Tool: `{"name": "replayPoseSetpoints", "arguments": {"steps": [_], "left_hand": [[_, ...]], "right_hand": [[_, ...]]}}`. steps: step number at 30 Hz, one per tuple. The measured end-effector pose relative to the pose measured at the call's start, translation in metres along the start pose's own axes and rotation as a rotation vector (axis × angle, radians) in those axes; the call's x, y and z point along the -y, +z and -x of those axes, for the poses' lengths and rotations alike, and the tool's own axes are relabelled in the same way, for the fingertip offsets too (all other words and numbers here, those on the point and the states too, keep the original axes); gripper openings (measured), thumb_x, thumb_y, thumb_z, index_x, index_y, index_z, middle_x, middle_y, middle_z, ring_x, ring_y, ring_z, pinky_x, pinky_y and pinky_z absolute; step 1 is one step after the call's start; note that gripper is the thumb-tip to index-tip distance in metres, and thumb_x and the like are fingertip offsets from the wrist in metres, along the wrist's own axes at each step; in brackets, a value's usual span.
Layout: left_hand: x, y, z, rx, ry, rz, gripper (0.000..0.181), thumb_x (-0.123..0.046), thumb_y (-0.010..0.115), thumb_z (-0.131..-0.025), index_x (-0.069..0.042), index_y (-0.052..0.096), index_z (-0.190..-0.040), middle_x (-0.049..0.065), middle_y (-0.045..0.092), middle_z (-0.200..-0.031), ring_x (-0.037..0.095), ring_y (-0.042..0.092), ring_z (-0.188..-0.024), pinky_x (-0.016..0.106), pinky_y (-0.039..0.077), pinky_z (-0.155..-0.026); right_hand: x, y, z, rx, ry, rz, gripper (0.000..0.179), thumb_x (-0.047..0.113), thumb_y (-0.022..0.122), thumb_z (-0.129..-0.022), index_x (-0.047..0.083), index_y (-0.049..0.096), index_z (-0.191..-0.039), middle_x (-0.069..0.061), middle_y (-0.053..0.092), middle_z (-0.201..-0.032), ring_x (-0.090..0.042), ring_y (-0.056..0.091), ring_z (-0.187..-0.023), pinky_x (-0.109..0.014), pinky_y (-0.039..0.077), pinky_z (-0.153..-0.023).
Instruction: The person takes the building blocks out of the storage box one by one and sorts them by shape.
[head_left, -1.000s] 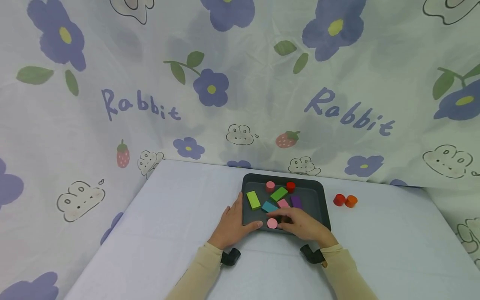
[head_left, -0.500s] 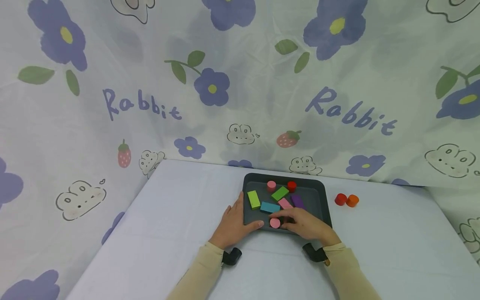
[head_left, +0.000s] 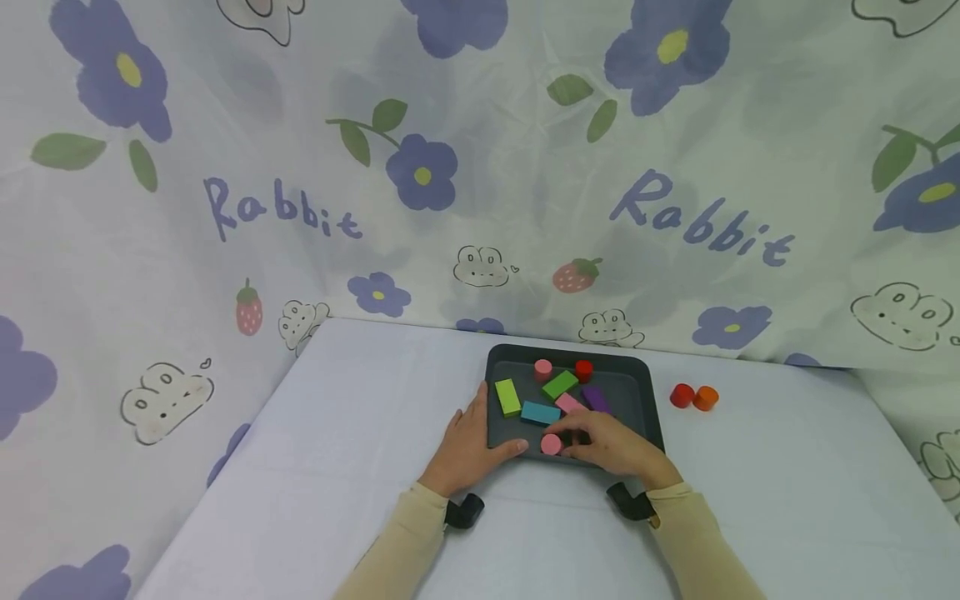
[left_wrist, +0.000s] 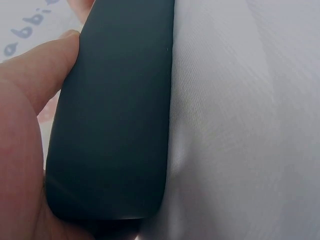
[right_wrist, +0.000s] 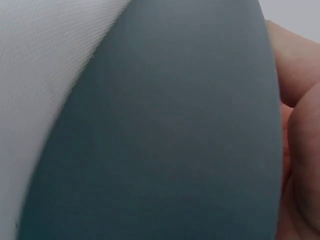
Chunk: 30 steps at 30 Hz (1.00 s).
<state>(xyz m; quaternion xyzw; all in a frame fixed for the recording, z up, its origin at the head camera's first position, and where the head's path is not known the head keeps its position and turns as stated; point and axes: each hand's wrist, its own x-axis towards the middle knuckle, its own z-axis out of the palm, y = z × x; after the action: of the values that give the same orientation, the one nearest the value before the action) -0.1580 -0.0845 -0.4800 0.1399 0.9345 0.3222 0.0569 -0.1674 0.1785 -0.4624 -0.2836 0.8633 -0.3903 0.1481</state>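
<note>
On the table is a dark grey rectangular tray [head_left: 630, 400] with several coloured blocks in it. My left hand [head_left: 465, 450] grips its near left corner, fingers along the left side and thumb over the front rim. My right hand [head_left: 611, 446] reaches over the front right part and pinches a pink cylinder block [head_left: 551, 444] between index finger and thumb. Just beyond lie a teal block [head_left: 540, 413] and a pink rectangular block [head_left: 569, 403], the latter partly covered by the hand. Both wrist views show mainly the outer wall of the tray [left_wrist: 115, 110].
Farther back in the tray are a lime block [head_left: 507, 398], a green block [head_left: 560, 385], a purple block [head_left: 596, 398], a pink cylinder [head_left: 543, 370] and a red cylinder [head_left: 583, 371]. Outside, to the right, stand another red cylinder [head_left: 682, 396] and an orange one [head_left: 706, 398].
My right hand and the pink cylinder have shifted slightly right. The teal block, partly covered a second ago, now lies turned and in fuller view. My left hand stays at the corner.
</note>
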Motion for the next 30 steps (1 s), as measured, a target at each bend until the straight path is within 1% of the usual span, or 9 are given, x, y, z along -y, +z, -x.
{"name": "replayPoseSetpoints", "arguments": {"steps": [3, 7, 9, 11, 15, 18, 22, 26, 30], "left_hand": [[0.0, -0.001, 0.0, -0.008, 0.01, 0.014, 0.111, -0.062, 0.065, -0.09, 0.003, 0.007, -0.16, 0.019, 0.023, -0.164, 0.033, 0.029, -0.149, 0.056, 0.017, -0.121], [-0.001, -0.001, 0.001, -0.01, 0.015, 0.028, 0.111, -0.061, 0.065, -0.09, 0.003, 0.007, -0.16, 0.02, 0.023, -0.164, 0.034, 0.029, -0.148, 0.057, 0.016, -0.12], [0.0, -0.001, 0.001, -0.006, 0.013, 0.025, 0.111, -0.062, 0.065, -0.09, 0.002, 0.006, -0.16, 0.019, 0.022, -0.164, 0.033, 0.029, -0.149, 0.056, 0.016, -0.121], [0.0, 0.0, 0.001, -0.003, 0.009, 0.019, 0.112, -0.062, 0.064, -0.09, 0.001, 0.005, -0.16, 0.018, 0.022, -0.164, 0.032, 0.028, -0.149, 0.055, 0.016, -0.121], [0.0, 0.0, 0.0, 0.004, -0.002, 0.004, 0.112, -0.063, 0.064, -0.09, -0.001, 0.004, -0.161, 0.016, 0.021, -0.165, 0.029, 0.027, -0.15, 0.053, 0.015, -0.122], [0.0, 0.001, 0.0, 0.001, 0.004, 0.012, 0.111, -0.061, 0.065, -0.09, 0.001, 0.005, -0.16, 0.018, 0.022, -0.164, 0.031, 0.028, -0.149, 0.055, 0.015, -0.121], [-0.001, 0.0, 0.0, 0.001, -0.002, 0.014, 0.112, -0.061, 0.066, -0.09, 0.001, 0.006, -0.16, 0.018, 0.022, -0.164, 0.032, 0.028, -0.149, 0.056, 0.015, -0.121], [-0.001, 0.0, 0.0, 0.001, -0.008, 0.011, 0.111, -0.062, 0.065, -0.09, 0.0, 0.005, -0.161, 0.017, 0.02, -0.165, 0.031, 0.027, -0.15, 0.055, 0.014, -0.122], [0.0, -0.001, -0.001, 0.001, -0.009, 0.016, 0.112, -0.063, 0.064, -0.09, 0.0, 0.005, -0.161, 0.017, 0.02, -0.165, 0.031, 0.027, -0.15, 0.055, 0.014, -0.121]], "right_hand": [[0.001, -0.001, 0.0, -0.005, -0.007, 0.017, 0.029, 0.009, 0.072, -0.093, 0.014, 0.071, -0.121, 0.006, 0.06, -0.096, -0.014, 0.052, -0.083, -0.024, 0.046, -0.066], [0.001, -0.001, 0.0, -0.006, 0.01, 0.035, 0.025, 0.011, 0.074, -0.092, 0.017, 0.07, -0.116, 0.006, 0.056, -0.082, -0.011, 0.052, -0.076, -0.023, 0.044, -0.062], [0.001, 0.0, -0.001, -0.007, 0.023, 0.043, 0.024, 0.012, 0.074, -0.092, 0.018, 0.07, -0.116, 0.007, 0.055, -0.08, -0.01, 0.052, -0.075, -0.023, 0.044, -0.062], [0.001, 0.0, -0.001, -0.009, 0.026, 0.05, 0.025, 0.012, 0.074, -0.092, 0.017, 0.069, -0.117, 0.007, 0.055, -0.08, -0.01, 0.052, -0.075, -0.023, 0.044, -0.062], [0.0, 0.0, 0.0, -0.008, 0.023, 0.052, 0.033, 0.013, 0.073, -0.093, 0.013, 0.068, -0.126, 0.007, 0.054, -0.082, -0.011, 0.051, -0.075, -0.023, 0.043, -0.061], [0.001, -0.001, 0.001, -0.002, 0.025, 0.056, 0.037, 0.014, 0.072, -0.094, 0.013, 0.067, -0.131, 0.006, 0.052, -0.081, -0.011, 0.05, -0.076, -0.023, 0.041, -0.061], [0.002, -0.002, 0.002, -0.017, 0.02, 0.071, 0.033, 0.016, 0.073, -0.094, 0.015, 0.068, -0.127, 0.007, 0.053, -0.081, -0.011, 0.051, -0.076, -0.023, 0.043, -0.062], [0.004, -0.005, 0.005, -0.055, -0.007, 0.083, 0.03, 0.018, 0.075, -0.092, 0.016, 0.069, -0.122, 0.008, 0.056, -0.086, -0.011, 0.053, -0.079, -0.024, 0.047, -0.064], [0.006, -0.01, 0.009, -0.096, -0.025, 0.094, 0.031, 0.018, 0.075, -0.092, 0.014, 0.068, -0.122, 0.008, 0.058, -0.09, -0.011, 0.053, -0.082, -0.024, 0.049, -0.068]]}}
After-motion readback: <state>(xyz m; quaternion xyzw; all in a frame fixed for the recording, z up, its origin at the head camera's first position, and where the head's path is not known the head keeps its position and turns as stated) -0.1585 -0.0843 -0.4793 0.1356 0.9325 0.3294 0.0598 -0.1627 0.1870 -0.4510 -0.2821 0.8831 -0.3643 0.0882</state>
